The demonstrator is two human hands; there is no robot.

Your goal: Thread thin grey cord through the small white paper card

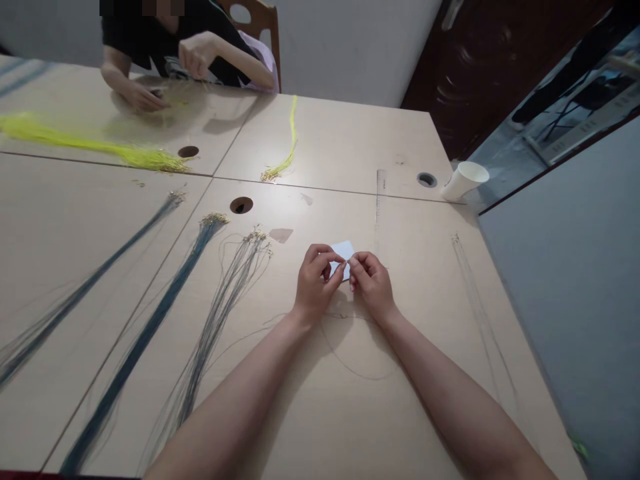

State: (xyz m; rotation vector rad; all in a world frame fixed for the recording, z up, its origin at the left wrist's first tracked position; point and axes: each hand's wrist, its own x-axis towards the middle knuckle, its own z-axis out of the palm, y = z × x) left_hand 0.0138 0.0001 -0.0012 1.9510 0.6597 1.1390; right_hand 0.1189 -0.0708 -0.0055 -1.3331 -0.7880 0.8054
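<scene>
My left hand (316,277) and my right hand (371,277) meet over the table, thumbs and index fingers pinched together tip to tip. Something tiny sits between the fingertips, too small to make out. Just behind and beneath the fingers lies a small white card (343,251), partly covered by them. A thin grey cord (367,377) curves across the tabletop below my hands and passes under my wrists. To the left rests a loose bundle of grey cords (220,317) with gold-coloured metal ends (256,235).
Two blue-green cord bundles (155,327) lie farther left. Yellow cords (75,141) stretch across the far side, where a co-worker's hands (197,57) handle something thin. A clear ruler (379,203), paper cup (466,180) and a few cords (473,293) are right.
</scene>
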